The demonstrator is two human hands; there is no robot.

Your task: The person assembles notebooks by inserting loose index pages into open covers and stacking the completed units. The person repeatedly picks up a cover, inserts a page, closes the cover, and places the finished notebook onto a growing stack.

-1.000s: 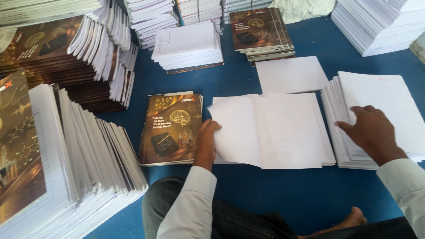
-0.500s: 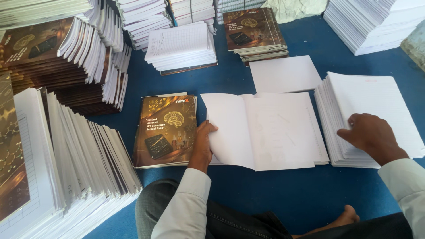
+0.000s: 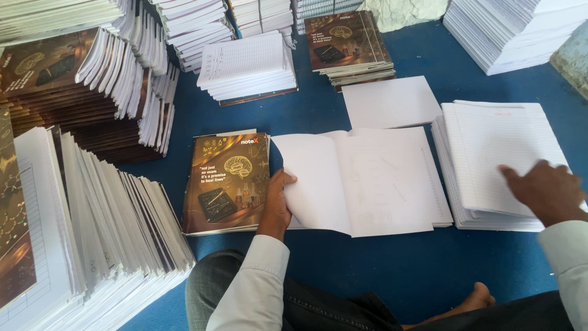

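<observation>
Long sleeves, pale grey-white, plain cuffs, on both arms; left hand (image 3: 277, 205) bare, no ring or watch visible; right hand (image 3: 547, 191) likewise bare; dark grey trousers with visible seam stitching at six o'clock; foot unshod.

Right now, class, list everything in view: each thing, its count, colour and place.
Open notebook: one, white pages, centre of floor.
Brown-cover notebook: one pile, brown and gold, left of the open one.
Ruled sheet stack: one, white, at right.
Loose sheet: one, white, behind the open notebook.
Notebook stacks: many, white edges with brown covers, left side and along the back.
Floor mat: one, blue, under everything.
Left hand: lifting the open notebook's left page.
Right hand: resting on the ruled sheet stack.
</observation>
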